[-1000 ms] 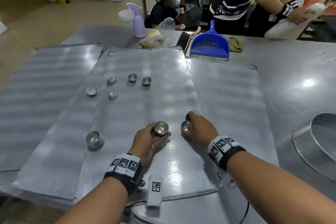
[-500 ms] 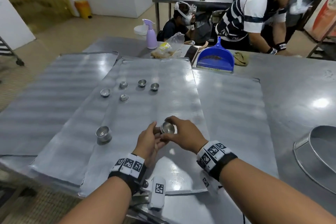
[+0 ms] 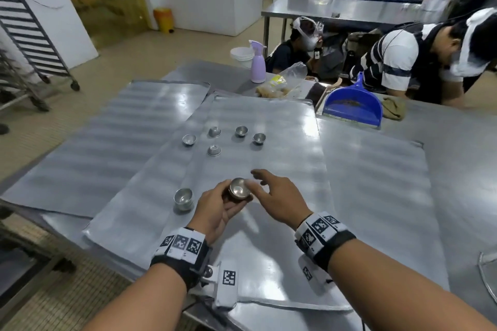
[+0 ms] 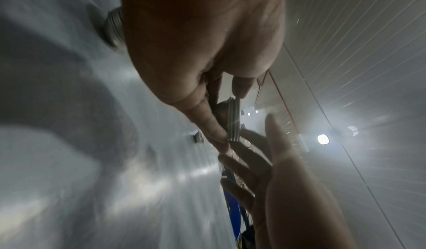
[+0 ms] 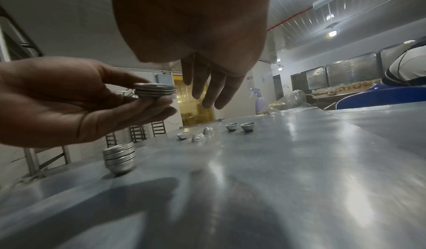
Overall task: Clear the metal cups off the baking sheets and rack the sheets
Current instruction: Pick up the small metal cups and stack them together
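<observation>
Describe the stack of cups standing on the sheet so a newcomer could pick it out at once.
Start at the middle baking sheet of the three overlapping on the steel table. Near its front left edge, just left of the left hand, stands the stack of nested metal cups. Unlike the five single cups farther back, it is tall, with layered rims.

Metal cups (image 3: 241,131): shiny silver. Baking sheets (image 3: 282,142): dull grey with pale banded reflections. Dustpan (image 3: 352,105), at 1 o'clock: blue. Spray bottle (image 3: 258,66), at 12 o'clock: lilac. Wristbands (image 3: 181,246): white with black square-code markers.
</observation>
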`<state>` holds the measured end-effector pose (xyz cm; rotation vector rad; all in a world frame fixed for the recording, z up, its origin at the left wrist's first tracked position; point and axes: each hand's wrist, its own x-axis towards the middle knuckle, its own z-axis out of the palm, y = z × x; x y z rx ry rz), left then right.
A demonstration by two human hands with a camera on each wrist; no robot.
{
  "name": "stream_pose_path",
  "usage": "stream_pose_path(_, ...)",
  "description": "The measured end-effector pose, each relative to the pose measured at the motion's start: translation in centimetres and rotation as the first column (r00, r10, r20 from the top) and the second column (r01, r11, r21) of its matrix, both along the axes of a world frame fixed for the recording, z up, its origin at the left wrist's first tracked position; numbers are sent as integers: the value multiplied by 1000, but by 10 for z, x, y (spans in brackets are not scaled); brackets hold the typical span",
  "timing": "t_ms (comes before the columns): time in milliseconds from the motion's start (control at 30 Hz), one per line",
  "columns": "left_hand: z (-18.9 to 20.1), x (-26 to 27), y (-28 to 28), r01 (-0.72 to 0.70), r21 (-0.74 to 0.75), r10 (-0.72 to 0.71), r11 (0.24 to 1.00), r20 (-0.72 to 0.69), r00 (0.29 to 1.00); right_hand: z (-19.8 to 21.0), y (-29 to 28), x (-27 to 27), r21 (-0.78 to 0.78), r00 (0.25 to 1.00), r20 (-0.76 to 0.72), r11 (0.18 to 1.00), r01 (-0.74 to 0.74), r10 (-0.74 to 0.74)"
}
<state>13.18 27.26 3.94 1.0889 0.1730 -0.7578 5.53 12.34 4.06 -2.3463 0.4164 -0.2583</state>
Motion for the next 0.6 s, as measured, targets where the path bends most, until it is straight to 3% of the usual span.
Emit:
stream_pose_path(233,14,82,41,-134,-41,133,990,-14,991,26,-6,91,-137,989,-8,980,147,-150)
stream_pose_path(300,14,108,56,-171,-49,170,984,-36,985,61,-12,125,-98,941,244,959,266,-236)
stream_pose_path(333,12,121,61,-182,-42,180,982,-47,983,81,-17,142,-31,866,394,938,346,-307)
stream_pose_path(367,10,133,66,-188,-44,186,981,-48,981,96,-23,159,19,797,495,922,388,-345)
stream_pose_path(400,8,144,71,-186,-42,184,982,-48,982,104,-25,175,23,787,507,918,396,-352)
stream_pose_path(500,0,172,84,-157,-10,156,988,-56,986,72,-17,213,-58,929,227,948,314,-293)
stream_pose_path(600,-7,193,89,-127,40,130,991,-66,989,18,-3,235,-114,971,-51,968,225,-232)
